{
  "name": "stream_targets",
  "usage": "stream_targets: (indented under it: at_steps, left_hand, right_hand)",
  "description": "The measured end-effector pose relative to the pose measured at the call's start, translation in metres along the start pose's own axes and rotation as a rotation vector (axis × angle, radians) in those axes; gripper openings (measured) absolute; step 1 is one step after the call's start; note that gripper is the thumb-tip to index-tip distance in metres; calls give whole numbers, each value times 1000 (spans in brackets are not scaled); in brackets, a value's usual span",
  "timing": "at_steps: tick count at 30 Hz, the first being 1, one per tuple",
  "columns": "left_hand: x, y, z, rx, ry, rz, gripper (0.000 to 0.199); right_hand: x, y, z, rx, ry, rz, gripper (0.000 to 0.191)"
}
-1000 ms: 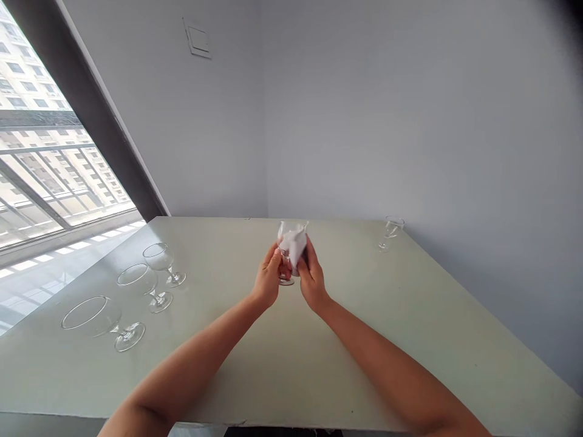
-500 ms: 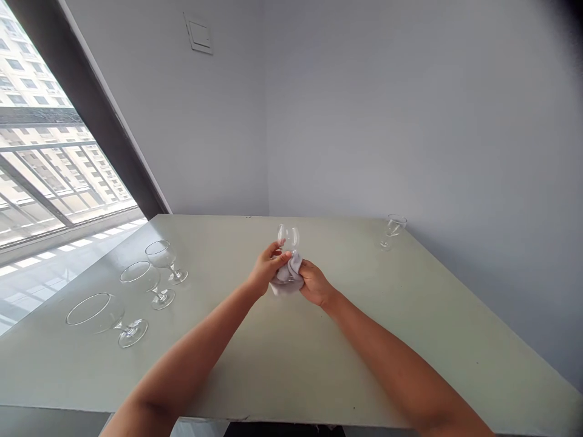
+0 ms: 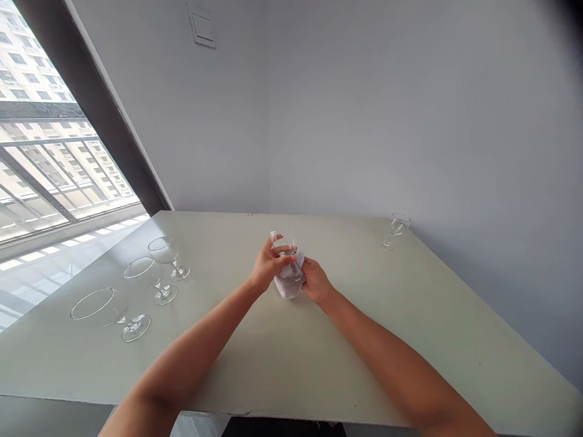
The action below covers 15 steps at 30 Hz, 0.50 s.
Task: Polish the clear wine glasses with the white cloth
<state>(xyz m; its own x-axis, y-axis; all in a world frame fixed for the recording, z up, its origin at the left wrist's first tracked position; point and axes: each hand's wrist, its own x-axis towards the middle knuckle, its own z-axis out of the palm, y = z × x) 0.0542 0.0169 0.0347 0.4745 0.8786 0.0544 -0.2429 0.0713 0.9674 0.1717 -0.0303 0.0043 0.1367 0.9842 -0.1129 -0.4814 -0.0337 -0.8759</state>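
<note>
A clear stemmed glass [image 3: 288, 239] is held upright above the middle of the table, its bowl at the top. My left hand [image 3: 268, 265] is closed around the bowl from the left, fingers behind it and thumb in front. From the right, my right hand [image 3: 316, 280] pinches a white cloth [image 3: 288, 287] against the stem and foot. The cloth hangs below the glass and hides part of the stem.
Three stemmed glasses stand in a row on the left: a near one [image 3: 135, 328], a middle one [image 3: 164, 295] and a far one [image 3: 180, 272]. Another glass [image 3: 396, 227] stands at the back right edge of the pale table [image 3: 410, 291]. Walls rise behind; a window is on the left.
My left fingers have shifted up and spread around the bowl. The cloth has dropped away from the lower bowl, showing more of the stem and foot. My view has tilted slightly.
</note>
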Motion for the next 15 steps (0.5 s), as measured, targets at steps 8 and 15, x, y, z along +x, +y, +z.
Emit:
stream_targets:
  at_steps: [8, 15]
  left_hand:
    - [6, 13, -12, 83, 191, 193, 66]
    - [-8, 12, 5, 100, 370, 316, 67]
  right_hand:
    - [20, -13, -28, -106, 270, -117, 24]
    - [-1, -15, -5, -285, 102, -103, 23]
